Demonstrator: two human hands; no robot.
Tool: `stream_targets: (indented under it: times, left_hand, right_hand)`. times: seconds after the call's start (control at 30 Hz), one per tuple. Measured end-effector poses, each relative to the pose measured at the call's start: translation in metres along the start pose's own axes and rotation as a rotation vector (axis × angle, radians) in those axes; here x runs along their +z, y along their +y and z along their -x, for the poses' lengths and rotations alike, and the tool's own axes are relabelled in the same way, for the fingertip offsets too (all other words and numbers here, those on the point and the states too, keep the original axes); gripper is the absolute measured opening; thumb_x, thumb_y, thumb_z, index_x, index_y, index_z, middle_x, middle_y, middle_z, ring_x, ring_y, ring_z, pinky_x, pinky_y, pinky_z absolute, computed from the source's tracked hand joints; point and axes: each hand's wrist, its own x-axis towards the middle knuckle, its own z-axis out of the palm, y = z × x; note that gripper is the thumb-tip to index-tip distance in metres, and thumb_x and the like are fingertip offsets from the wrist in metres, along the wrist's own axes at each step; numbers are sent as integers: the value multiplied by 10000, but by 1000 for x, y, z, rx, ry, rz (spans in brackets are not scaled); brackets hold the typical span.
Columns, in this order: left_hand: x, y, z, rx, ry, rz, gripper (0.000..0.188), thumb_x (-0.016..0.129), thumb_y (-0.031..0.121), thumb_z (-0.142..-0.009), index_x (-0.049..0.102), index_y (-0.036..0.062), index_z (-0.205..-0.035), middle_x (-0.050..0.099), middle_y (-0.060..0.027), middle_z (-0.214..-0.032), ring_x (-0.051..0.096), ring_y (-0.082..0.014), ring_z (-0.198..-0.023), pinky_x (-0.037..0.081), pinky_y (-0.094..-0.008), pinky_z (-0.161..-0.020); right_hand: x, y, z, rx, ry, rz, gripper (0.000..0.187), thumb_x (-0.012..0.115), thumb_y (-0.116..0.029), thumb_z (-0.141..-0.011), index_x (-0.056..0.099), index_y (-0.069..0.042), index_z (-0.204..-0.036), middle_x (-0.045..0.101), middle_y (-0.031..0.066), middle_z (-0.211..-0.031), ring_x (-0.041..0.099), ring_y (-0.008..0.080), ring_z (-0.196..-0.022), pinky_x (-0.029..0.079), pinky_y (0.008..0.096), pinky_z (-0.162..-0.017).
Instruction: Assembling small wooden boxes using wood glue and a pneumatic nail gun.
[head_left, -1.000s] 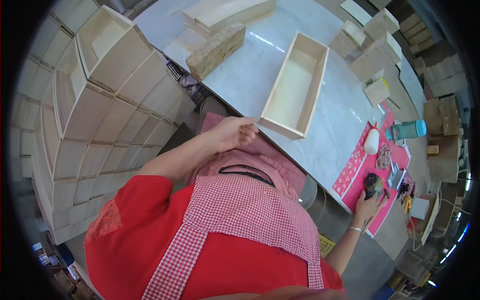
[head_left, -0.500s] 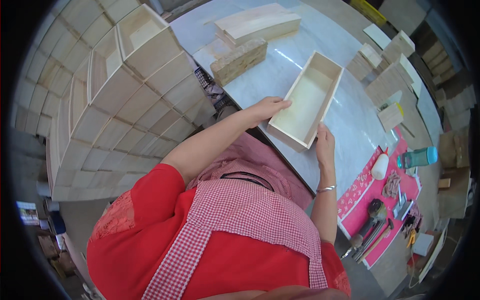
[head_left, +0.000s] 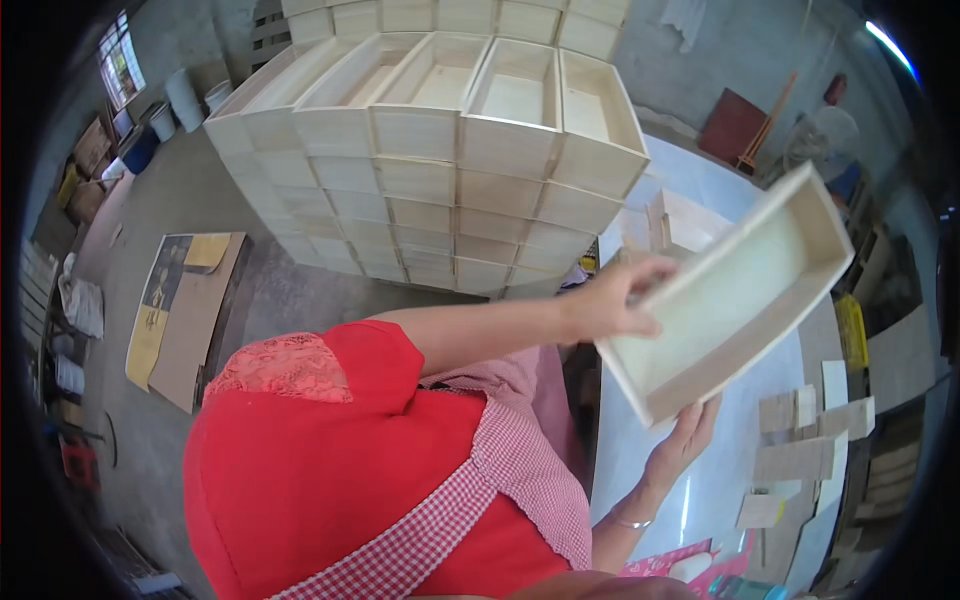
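Note:
An open rectangular wooden box [head_left: 722, 322], made of pale wood with low walls, is held up over the table [head_left: 690, 500], tilted with its inside toward me. My left hand [head_left: 618, 298] grips the box's left long wall near its near corner, fingers curled over the edge and slightly blurred. Beneath the near end, my right hand [head_left: 683, 437] holds the box from below, its fingertips pressed to the outer wall. Part of that hand's grip is hidden by the box.
To the left, a tall stack of similar open wooden boxes [head_left: 415, 140] stands close to the table. Wooden blocks [head_left: 797, 458] lie along the table's right side. A flattened cardboard sheet [head_left: 190, 310] is on the floor. A white bottle [head_left: 690, 567] shows at the lower edge.
My view has swung left toward the stack. The box, still in both hands, has been raised off the table and tilted. My left hand has shifted along its left wall.

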Motion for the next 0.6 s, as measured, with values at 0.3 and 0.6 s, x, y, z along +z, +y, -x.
stream_targets:
  times: [0.3, 0.6]
  left_hand:
    - [-79, 111, -50, 294, 462, 134, 593, 627, -3, -735, 513, 1, -1318, 609, -102, -1104, 618, -209, -989, 519, -346, -863]
    - [-158, 118, -113, -28, 471, -35, 411, 617, 127, -782, 531, -70, -1132, 602, -165, -1029, 611, -241, -944, 523, -393, -784]
  right_hand:
    - [99, -38, -121, -440, -246, -89, 448, 440, -260, -1035, 456, 39, -1369, 543, 136, -1314, 487, 200, -1214, 361, 319, -1031]
    - [166, -10, -224, -302, -364, -18, 418, 509, -293, -1028, 531, 36, -1286, 624, 96, -1151, 532, 148, -1054, 410, 272, -935]
